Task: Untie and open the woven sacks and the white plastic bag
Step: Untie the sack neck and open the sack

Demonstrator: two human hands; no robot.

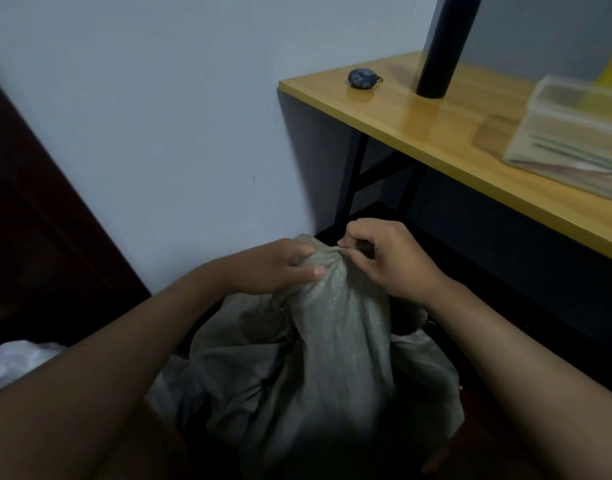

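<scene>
Sack (332,348) stands on the floor beside the worktop (436,126), its neck bunched in the left hand (280,265). Right hand (394,261) pinches the tie (346,250); best keep the neck steady and ease the knot loose, not yank.

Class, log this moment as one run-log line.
step: untying | left hand: grips woven sack neck | right hand: pinches tie | sack: still tied
</scene>
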